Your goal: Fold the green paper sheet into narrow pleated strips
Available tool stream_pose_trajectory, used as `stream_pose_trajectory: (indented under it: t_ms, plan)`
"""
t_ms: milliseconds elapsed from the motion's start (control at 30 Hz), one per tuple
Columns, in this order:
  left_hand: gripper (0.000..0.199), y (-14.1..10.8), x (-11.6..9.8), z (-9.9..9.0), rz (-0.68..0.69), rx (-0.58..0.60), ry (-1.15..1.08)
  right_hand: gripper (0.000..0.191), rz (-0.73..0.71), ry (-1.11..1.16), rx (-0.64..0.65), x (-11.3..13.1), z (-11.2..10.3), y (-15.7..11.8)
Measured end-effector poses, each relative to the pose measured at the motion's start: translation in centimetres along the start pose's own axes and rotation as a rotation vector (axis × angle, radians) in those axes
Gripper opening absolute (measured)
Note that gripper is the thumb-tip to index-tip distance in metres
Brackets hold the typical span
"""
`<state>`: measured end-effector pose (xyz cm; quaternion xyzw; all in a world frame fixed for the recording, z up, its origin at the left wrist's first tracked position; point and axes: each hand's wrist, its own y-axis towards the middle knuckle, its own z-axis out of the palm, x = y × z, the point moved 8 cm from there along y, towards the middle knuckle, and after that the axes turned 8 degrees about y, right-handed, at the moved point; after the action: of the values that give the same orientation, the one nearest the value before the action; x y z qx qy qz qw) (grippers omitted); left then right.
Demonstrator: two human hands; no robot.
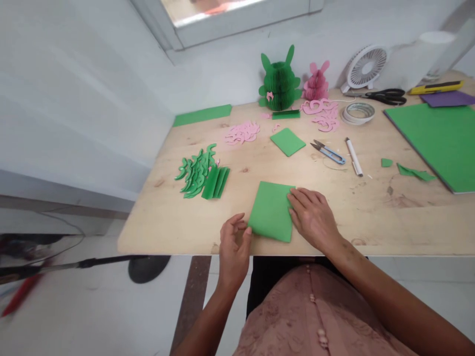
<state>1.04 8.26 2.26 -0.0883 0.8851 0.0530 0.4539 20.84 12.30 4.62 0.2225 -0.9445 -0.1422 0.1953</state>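
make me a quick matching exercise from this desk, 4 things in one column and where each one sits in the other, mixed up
Things:
1. green sheet
2. blue-handled thread snips
3. roll of tape
4. green honeycomb rabbit

Places:
a. beside the pink honeycomb rabbit
b. under the right hand
c. below and left of the black-handled scissors
d. just left of the white pen

Pairs: 1-b, 2-d, 3-c, 4-a
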Motion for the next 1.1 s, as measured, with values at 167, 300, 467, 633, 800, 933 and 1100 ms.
stream_pose_trajectory:
  t_ms: [167,300,467,633,800,933,1100]
  plan:
    - [0.024,-0.1,-0.1,-0.1,0.056,-0.073,0.134,0.032,-0.012,-0.004,-0.008,0.1,0.0,0.0]
    - [0.017,-0.2,-1.0,-0.3,0.123,-0.134,0.267,0.032,-0.017,-0.014,-0.015,0.1,-0.1,0.0]
    - [0.013,-0.4,-1.4,-0.2,0.158,-0.163,0.312,0.032,-0.027,-0.013,-0.021,0.1,-0.1,0.0]
    - [0.014,-0.6,-1.5,-0.2,0.154,-0.166,0.313,0.032,-0.031,-0.015,-0.026,0.1,0.0,-0.1]
    - [0.015,-0.7,-1.7,-0.2,0.154,-0.145,0.314,0.032,-0.032,-0.026,-0.030,0.1,0.0,-0.1]
    - [0.015,-0.6,-1.7,-0.1,0.143,-0.137,0.323,0.032,-0.033,-0.020,-0.042,0.1,0.0,-0.1]
    - [0.015,-0.6,-1.7,-0.1,0.143,-0.134,0.335,0.032,-0.031,-0.013,-0.049,0.2,-0.1,-0.1]
